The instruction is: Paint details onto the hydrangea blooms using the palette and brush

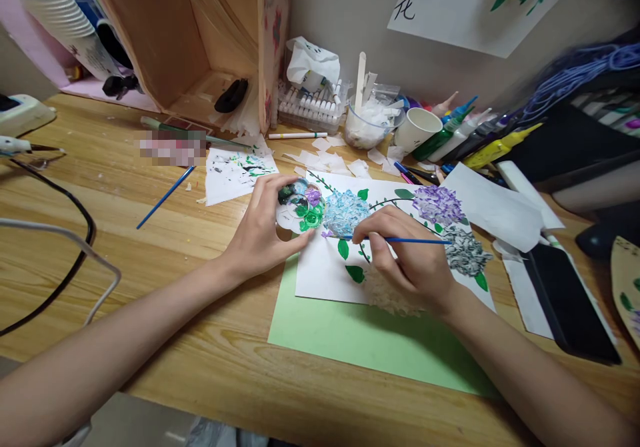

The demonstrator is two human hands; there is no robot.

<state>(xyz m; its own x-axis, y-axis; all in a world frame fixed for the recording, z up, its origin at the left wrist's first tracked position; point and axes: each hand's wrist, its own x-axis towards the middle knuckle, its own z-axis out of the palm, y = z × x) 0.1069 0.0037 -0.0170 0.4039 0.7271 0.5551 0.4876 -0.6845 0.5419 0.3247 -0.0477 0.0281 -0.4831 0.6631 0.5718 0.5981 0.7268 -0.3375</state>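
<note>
My left hand [260, 227] grips a small round paint palette [286, 219] smeared with green, purple and dark paint, over the left edge of a white sheet [320, 277]. In my right hand [410, 254] is a thin blue paintbrush [425, 241], held nearly level with its tip pointing left, beside a purple dab of paint close to the palette. Textured flowers in blue [346, 212], purple [437, 204] and grey [467, 250] stand out on the sheet among painted green leaves. A pale flower [390, 294] is partly hidden under my right hand.
Light green paper [320, 334] lies beneath the white sheet. Behind are a tub of scraps [373, 127], a paper cup [420, 129] and paint bottles [447, 134]. A black phone [570, 307] lies right; another blue brush [165, 197], a paint-stained paper [237, 177] and cables [83, 247] lie left.
</note>
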